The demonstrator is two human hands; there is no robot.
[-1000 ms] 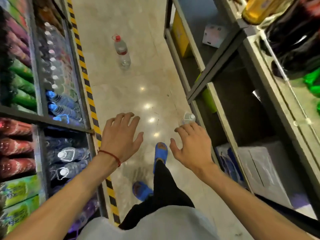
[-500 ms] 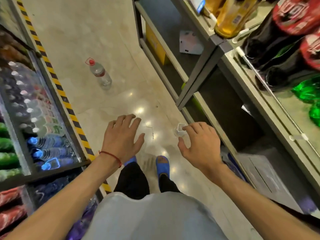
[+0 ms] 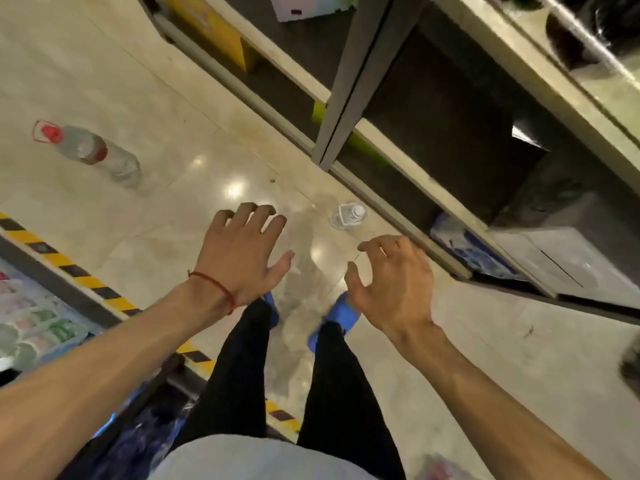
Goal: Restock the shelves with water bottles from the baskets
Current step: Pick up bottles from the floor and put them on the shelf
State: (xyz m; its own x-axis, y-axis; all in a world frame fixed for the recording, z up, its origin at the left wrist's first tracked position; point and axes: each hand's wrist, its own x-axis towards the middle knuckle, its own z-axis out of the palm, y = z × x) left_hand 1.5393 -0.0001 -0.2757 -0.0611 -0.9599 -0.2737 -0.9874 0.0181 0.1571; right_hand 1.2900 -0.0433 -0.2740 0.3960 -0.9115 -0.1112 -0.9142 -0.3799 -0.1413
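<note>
Water bottle, a small clear one with a white cap, stands on the floor just beside the bottom rail of the shelf rack on our right. We look almost straight down its long axis, so it is upright and the cap faces us.

Our right hand is the nearer one. The bottle lies ahead of its fingertips and a little toward our left, down at floor level. The hand holds nothing and its fingers are loosely curled with the thumb apart. Our left hand, with a red string at the wrist, is also empty, fingers spread and bent at the tips. It sits farther from the small bottle.

A larger bottle with a red cap and carry handle stands well apart, far out to the left on the floor, nearer the left hand's side but out of easy reach.

We judge that the next move is a downward reach with the right hand, closing round the small bottle's body from above or from the side. No basket shows in this view, so we cannot tell where the baskets stand.
</note>
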